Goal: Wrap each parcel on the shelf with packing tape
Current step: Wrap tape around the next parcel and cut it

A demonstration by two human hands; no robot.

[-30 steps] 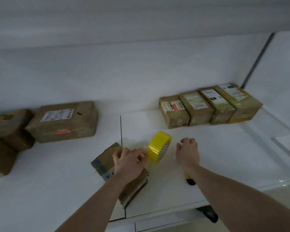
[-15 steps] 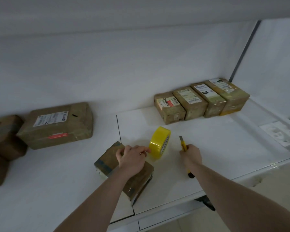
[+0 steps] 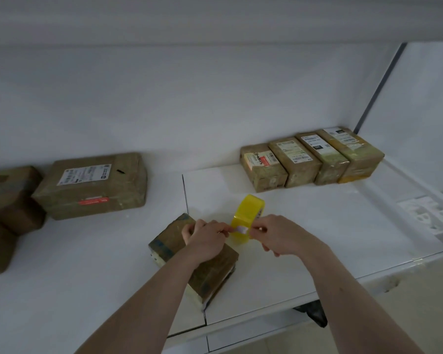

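A brown cardboard parcel [image 3: 169, 241] lies at an angle near the shelf's front edge. My left hand [image 3: 205, 238] rests on its top and pinches the free end of the yellow packing tape. The tape roll [image 3: 250, 209] stands on edge just behind and to the right of the parcel. My right hand [image 3: 281, 235] is closed at the other side of the short tape strip, fingers curled. A thin pale blade tip [image 3: 241, 229] shows between the two hands; the rest of the utility knife is hidden in my right hand.
A large labelled parcel [image 3: 95, 185] lies at the back left, with more brown parcels [image 3: 8, 190] stacked at the far left. Several small taped parcels [image 3: 304, 159] stand in a row at the back right. White moulded packaging [image 3: 427, 215] sits at the right edge.
My right hand picked up the yellow utility knife from the shelf and brought it left to the tape strip. My left hand stayed on the parcel, holding the tape end.
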